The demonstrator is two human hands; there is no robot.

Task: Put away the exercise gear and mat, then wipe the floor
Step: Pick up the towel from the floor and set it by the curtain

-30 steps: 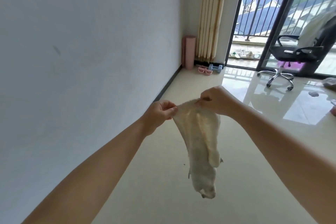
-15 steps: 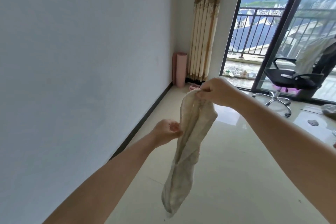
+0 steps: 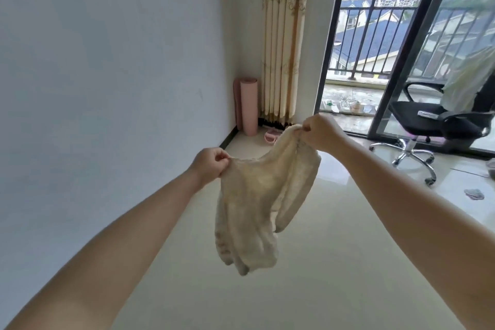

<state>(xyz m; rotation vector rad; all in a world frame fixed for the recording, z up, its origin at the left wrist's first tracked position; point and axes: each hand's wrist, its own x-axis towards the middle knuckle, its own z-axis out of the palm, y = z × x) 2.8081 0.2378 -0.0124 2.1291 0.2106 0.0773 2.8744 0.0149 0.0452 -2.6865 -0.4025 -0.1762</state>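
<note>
Above the floor (image 3: 321,262), both hands' grips, left hand (image 3: 209,166) and right hand (image 3: 320,132), pinch the cloth (image 3: 254,209)

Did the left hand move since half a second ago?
Yes. The left hand slid left along the cloth, away from the right hand, and now pinches its top edge, spreading it.
</note>
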